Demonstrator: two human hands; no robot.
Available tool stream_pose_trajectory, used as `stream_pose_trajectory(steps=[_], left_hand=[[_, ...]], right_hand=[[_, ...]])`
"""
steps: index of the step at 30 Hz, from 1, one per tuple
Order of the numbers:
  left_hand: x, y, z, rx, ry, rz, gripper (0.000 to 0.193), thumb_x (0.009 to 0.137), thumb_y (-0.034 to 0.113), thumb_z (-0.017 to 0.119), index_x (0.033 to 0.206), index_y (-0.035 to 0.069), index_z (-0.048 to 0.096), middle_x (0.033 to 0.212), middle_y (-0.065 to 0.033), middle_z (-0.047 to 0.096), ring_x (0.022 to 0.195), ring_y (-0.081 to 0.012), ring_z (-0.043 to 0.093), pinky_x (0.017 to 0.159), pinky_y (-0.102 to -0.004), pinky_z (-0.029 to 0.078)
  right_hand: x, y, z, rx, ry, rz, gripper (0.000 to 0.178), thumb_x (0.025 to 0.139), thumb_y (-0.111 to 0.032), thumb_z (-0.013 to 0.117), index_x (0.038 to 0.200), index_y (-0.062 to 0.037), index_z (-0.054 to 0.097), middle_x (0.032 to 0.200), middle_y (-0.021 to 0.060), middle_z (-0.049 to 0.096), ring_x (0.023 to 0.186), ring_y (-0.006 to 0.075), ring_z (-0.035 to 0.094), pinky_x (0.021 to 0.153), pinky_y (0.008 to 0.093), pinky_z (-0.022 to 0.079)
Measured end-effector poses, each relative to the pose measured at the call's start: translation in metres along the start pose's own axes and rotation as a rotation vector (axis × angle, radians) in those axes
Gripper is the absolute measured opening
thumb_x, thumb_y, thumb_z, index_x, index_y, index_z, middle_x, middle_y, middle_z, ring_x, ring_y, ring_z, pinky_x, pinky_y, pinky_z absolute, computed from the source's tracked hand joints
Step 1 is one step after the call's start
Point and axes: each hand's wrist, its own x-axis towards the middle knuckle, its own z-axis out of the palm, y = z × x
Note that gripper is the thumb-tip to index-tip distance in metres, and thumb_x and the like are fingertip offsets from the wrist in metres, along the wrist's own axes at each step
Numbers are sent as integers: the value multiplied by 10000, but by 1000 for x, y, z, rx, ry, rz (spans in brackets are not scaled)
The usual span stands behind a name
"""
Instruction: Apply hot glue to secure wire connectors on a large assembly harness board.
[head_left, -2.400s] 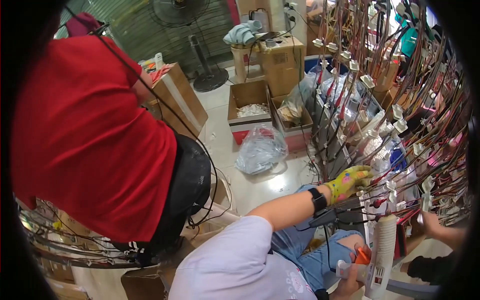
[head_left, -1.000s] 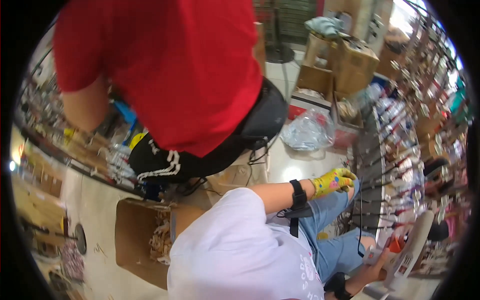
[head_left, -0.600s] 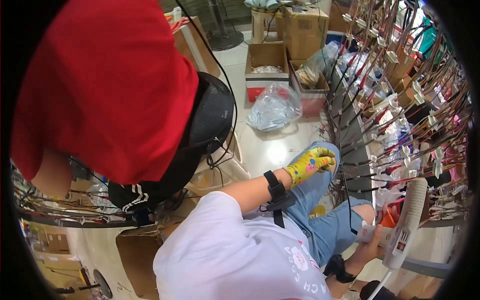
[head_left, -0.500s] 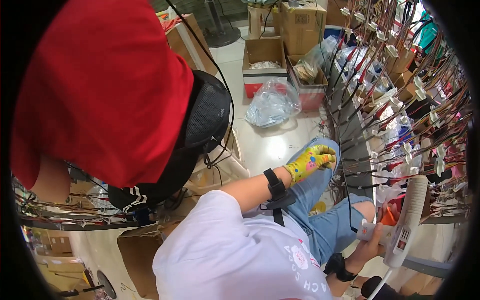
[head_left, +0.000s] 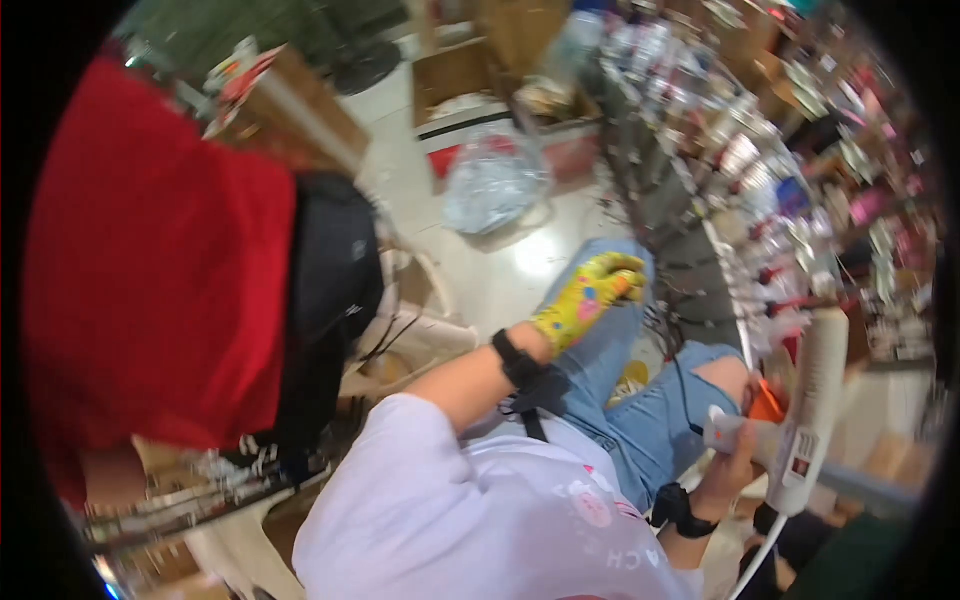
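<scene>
My left hand (head_left: 592,298) wears a yellow glove with coloured spots and rests by the raised knee of my torn blue jeans (head_left: 625,340). Its fingers are curled together. A small orange patch shows at the fingertips; whether something is held there is hidden. Low on the right, my right hand (head_left: 735,462) grips a white corded hand tool (head_left: 812,400) with a long ribbed body and a small switch panel. Its cord hangs from the lower end. An orange piece (head_left: 768,402) shows beside the tool, partly hidden; what it belongs to cannot be made out.
A person in a red shirt (head_left: 160,290) is close on my left. Past my knees are a clear plastic bag (head_left: 495,190) and open cardboard boxes (head_left: 450,75). Bundled wires with white connectors (head_left: 800,90) crowd the rack on the right.
The view has swung and blurred, so most things sit further left and higher. My left hand still rests at the knee, and my right still grips the white tool.
</scene>
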Motion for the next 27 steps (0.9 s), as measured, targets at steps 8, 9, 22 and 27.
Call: stream_pose_trajectory(steps=[8, 9, 22, 27], left_hand=[[30, 14, 29, -58, -58, -85, 326, 923, 165, 560, 1182, -29, 517, 1038, -104, 614, 895, -178, 614, 832, -282, 491], [37, 13, 33, -99, -99, -68, 334, 922, 156, 555, 1194, -32, 507, 1066, -116, 604, 935, -195, 610, 857, -294, 485], [192, -60, 67, -421, 77, -520, 383, 879, 145, 466, 1246, 38, 497, 1243, -147, 545, 1090, -290, 553, 915, -408, 445], [223, -64, 74, -626, 72, -543, 336, 822, 98, 439, 1133, 73, 563, 1137, -108, 610, 914, -251, 586, 753, -362, 464]], right_hand=[[3, -15, 15, 12, 11, -73, 580, 841, -164, 599, 1319, 63, 360, 1276, 191, 484, 1179, 340, 502, 1028, 449, 371], [2, -16, 15, -44, -2, 9, 590, 842, -177, 599, 1323, 63, 355, 1284, 191, 479, 1179, 336, 503, 1024, 446, 374], [9, -14, 27, -27, 40, 152, 645, 843, -316, 655, 1307, 44, 387, 1224, 163, 528, 1119, 310, 559, 955, 413, 444], [16, -9, 27, -55, -9, 193, 616, 839, -287, 675, 1291, 44, 419, 1223, 165, 538, 1115, 305, 565, 943, 410, 455]])
